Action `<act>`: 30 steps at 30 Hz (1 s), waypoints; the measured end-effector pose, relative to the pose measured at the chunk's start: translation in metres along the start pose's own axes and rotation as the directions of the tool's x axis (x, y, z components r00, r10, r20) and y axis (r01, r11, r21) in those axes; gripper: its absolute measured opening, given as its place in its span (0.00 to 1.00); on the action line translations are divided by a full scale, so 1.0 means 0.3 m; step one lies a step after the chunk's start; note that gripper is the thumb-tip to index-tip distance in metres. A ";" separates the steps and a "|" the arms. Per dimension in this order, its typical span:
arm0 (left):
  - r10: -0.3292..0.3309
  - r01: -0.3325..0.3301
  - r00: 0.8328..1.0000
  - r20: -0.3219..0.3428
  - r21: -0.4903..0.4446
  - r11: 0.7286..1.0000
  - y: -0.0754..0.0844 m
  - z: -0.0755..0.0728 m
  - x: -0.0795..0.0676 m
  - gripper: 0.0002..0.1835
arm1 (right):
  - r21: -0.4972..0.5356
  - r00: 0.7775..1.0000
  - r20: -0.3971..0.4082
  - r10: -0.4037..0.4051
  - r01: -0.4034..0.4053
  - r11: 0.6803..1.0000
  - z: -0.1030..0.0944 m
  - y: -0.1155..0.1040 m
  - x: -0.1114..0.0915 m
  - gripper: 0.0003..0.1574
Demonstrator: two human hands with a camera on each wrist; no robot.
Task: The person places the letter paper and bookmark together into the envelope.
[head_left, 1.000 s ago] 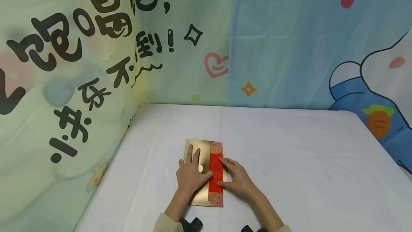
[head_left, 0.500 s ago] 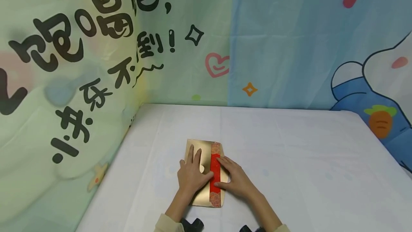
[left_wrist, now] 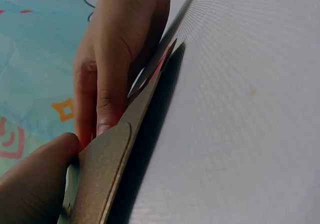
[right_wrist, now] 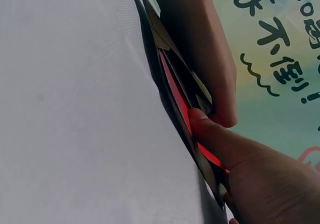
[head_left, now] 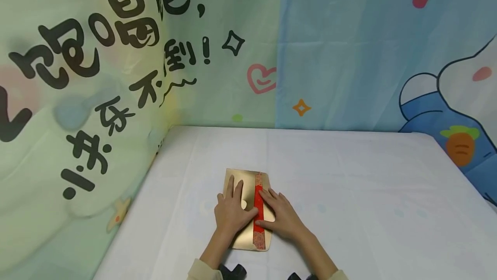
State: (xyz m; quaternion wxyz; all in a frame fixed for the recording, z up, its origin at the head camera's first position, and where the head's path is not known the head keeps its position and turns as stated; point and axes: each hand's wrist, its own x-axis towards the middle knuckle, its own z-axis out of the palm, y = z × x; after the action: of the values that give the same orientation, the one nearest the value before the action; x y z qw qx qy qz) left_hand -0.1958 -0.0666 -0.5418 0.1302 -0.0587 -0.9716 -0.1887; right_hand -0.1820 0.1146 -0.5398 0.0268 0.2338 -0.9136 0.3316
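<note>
A gold envelope (head_left: 243, 237) lies on the white table in the head view, its rounded flap spread to the right. A red card (head_left: 259, 241) with orange patterned ends shows as a narrow strip beside the gold panel's edge. My left hand (head_left: 233, 213) lies over the gold panel, fingers spread, its thumb at the panel's edge by the red strip. My right hand (head_left: 285, 219) touches the red card with its thumb and fingertips. In the right wrist view, the right thumb (right_wrist: 215, 134) is on the red card (right_wrist: 172, 71), which sits between the envelope's layers (right_wrist: 159, 34).
The white tabletop (head_left: 349, 193) spreads out around the envelope. Printed cloth backdrops (head_left: 217, 90) rise along its left and back edges. Black wrist gear (head_left: 234, 271) sits below the left hand.
My right hand has moved left with the red card, and its visible strip has become narrower beside the gold panel. More of the flap shows on the right. My left hand stays nearly still.
</note>
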 end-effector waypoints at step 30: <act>0.008 -0.008 1.000 -0.010 -0.008 1.000 -0.004 -0.001 -0.001 0.45 | 0.012 0.996 0.091 0.020 -0.021 1.000 -0.036 -0.003 -0.022 0.54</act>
State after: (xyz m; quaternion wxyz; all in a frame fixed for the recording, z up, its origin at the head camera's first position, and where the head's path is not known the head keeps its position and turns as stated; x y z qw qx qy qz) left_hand -0.1957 -0.0678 -0.5420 0.1355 -0.0621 -0.9700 -0.1922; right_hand -0.1770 0.1234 -0.5320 -0.0198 0.2393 -0.9141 0.3266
